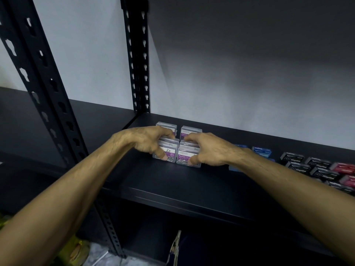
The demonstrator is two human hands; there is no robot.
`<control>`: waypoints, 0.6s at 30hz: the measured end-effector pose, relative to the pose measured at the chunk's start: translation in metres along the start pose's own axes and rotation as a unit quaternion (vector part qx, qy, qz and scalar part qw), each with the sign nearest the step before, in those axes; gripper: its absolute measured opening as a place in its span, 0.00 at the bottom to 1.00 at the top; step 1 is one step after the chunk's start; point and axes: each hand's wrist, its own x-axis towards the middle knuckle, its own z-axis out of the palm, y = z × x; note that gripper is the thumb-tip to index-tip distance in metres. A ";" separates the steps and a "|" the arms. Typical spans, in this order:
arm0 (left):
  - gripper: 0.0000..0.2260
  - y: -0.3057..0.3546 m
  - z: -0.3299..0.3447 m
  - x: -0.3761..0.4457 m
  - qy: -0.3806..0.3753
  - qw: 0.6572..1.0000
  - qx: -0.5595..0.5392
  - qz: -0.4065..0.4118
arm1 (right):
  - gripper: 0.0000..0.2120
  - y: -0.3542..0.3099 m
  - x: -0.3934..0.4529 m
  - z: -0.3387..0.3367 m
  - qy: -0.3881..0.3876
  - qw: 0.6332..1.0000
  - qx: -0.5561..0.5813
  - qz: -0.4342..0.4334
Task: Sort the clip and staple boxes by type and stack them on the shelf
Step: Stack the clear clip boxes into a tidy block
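Note:
Several clear plastic paper clip boxes with purple labels stand in a tight group on the black shelf [172, 181]. My left hand [148, 141] grips the front left clip box [170, 151], thumb on its front face. My right hand [207, 150] grips the front right clip box [187, 155] the same way. Two more clip boxes stand just behind: a back left one [167, 125] and a back right one [191, 131]. Blue staple boxes [262, 151] lie to the right, partly hidden by my right forearm. Black staple boxes [307, 166] and red ones [343, 167] lie further right.
A black perforated upright [137, 60] stands at the shelf's back left corner, another upright [44, 89] nearer on the left. A white wall closes the back. A lower shelf level [211, 246] lies below, with some objects on the floor at lower left.

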 end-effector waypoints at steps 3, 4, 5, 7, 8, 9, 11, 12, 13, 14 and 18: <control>0.25 -0.001 -0.001 0.005 0.002 1.000 -0.001 0.001 | 0.37 0.002 0.000 0.000 0.004 1.000 0.003 0.003; 0.25 -0.001 -0.001 0.005 0.003 1.000 -0.004 -0.001 | 0.37 0.003 0.000 0.000 0.003 1.000 0.005 0.003; 0.25 -0.001 -0.001 0.006 0.002 1.000 -0.006 -0.003 | 0.37 0.003 0.000 0.000 0.003 1.000 0.006 0.004; 0.26 -0.001 -0.001 0.007 -0.002 1.000 -0.008 -0.006 | 0.37 0.003 0.001 0.000 0.001 1.000 0.008 0.006; 0.26 -0.001 -0.001 0.007 -0.003 1.000 -0.009 -0.007 | 0.37 0.003 0.001 0.000 0.001 1.000 0.009 0.006; 0.27 -0.001 -0.001 0.007 -0.003 1.000 -0.010 -0.009 | 0.37 0.003 0.001 0.000 0.001 1.000 0.010 0.006; 0.26 0.000 -0.001 0.006 0.000 1.000 -0.013 -0.009 | 0.37 0.004 0.002 0.000 0.003 1.000 0.012 0.005; 0.26 0.000 -0.001 0.006 -0.001 1.000 -0.015 -0.010 | 0.37 0.004 0.002 0.000 0.004 1.000 0.013 0.004; 0.26 0.001 -0.001 0.005 -0.002 1.000 -0.016 -0.011 | 0.37 0.005 0.002 0.000 0.004 1.000 0.014 0.004; 0.26 0.002 -0.001 0.005 -0.004 1.000 -0.015 -0.012 | 0.38 0.005 0.002 0.001 0.004 1.000 0.014 0.003; 0.27 0.004 -0.001 0.003 -0.004 1.000 -0.012 -0.013 | 0.39 0.007 0.002 0.001 0.002 1.000 0.015 0.003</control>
